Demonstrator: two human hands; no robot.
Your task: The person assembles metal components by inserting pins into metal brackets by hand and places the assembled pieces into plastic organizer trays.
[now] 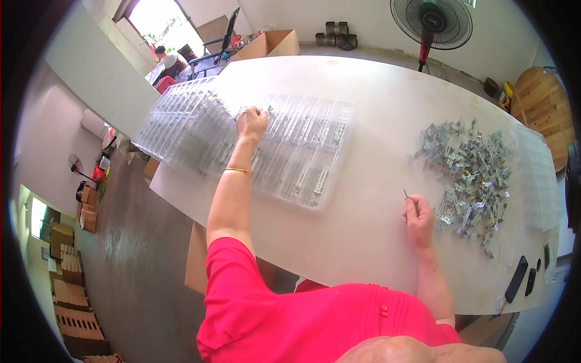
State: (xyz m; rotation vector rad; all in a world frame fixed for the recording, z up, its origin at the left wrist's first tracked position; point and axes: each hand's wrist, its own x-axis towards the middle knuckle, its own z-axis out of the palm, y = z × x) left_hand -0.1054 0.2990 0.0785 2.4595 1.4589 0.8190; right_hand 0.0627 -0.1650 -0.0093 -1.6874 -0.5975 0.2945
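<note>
- Workroom setting: a long white table with rounded corners stands on a grey concrete floor, with a pedestal fan beyond its far edge and cardboard boxes near a bright doorway.
- Left hand: stretched out over the clear plastic tray, fingers curled and pinching a small metal part just above the tray's compartments; a gold bangle circles the wrist.
- Clear plastic tray: lies on the table's left half, partly overlapping further clear trays that overhang the table's left end.
- Right hand: rests on the bare tabletop, closed around a thin metal piece that sticks up from the fingers.
- Heap of metal parts: loose silvery brackets, just right of the right hand.
- Dark oblong objects: near the table's right front edge.
- Background: a seated person by the doorway.
</note>
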